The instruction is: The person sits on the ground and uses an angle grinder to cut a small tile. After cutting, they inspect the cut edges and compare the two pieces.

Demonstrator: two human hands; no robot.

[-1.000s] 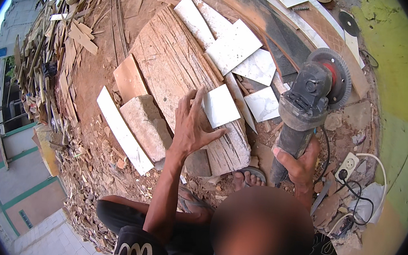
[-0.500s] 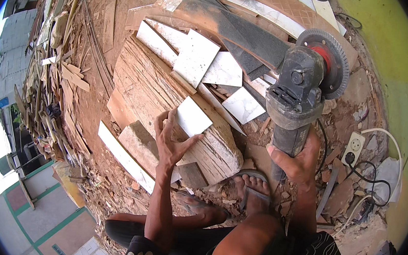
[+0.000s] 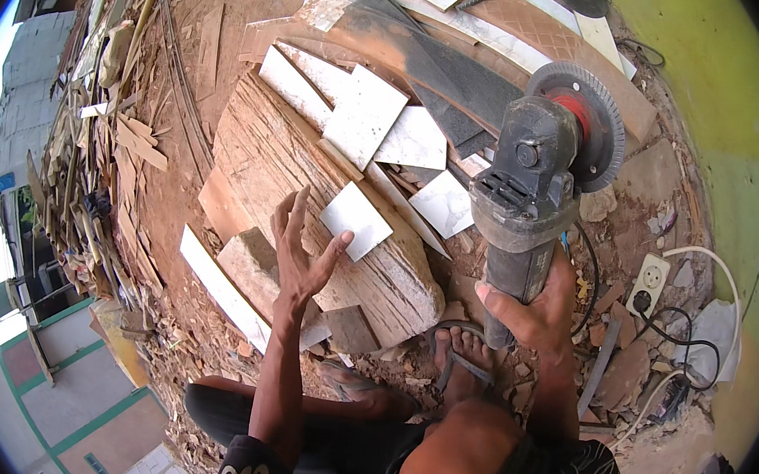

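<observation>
My right hand (image 3: 538, 314) is wrapped round the body of a dusty black angle grinder (image 3: 522, 196), held raised with its toothed cutting disc (image 3: 610, 136) at the far right end. A small white tile piece (image 3: 359, 220) lies on a thick, rough wooden block (image 3: 265, 148) in front of me. Over the near left side of the block, my left hand (image 3: 300, 261) is open, fingers spread, holding nothing. Its thumb tip overlaps the tile's near left edge; whether they touch I cannot tell. More cut white tile pieces (image 3: 364, 117) lean along the block's far side.
A white power socket (image 3: 649, 279) with a black plug and cables lies on the rubble at right, by a yellow-green wall (image 3: 727, 133). Dark tile strips (image 3: 416, 49) lie beyond the block. Scrap wood (image 3: 85, 163) is heaped at left. My sandalled foot (image 3: 464, 359) is beside the block.
My left hand's fingers have come off the tile's edges and drawn back toward me, spreading. The grinder in my right hand has shifted slightly left and nearer. The tile stays on the block.
</observation>
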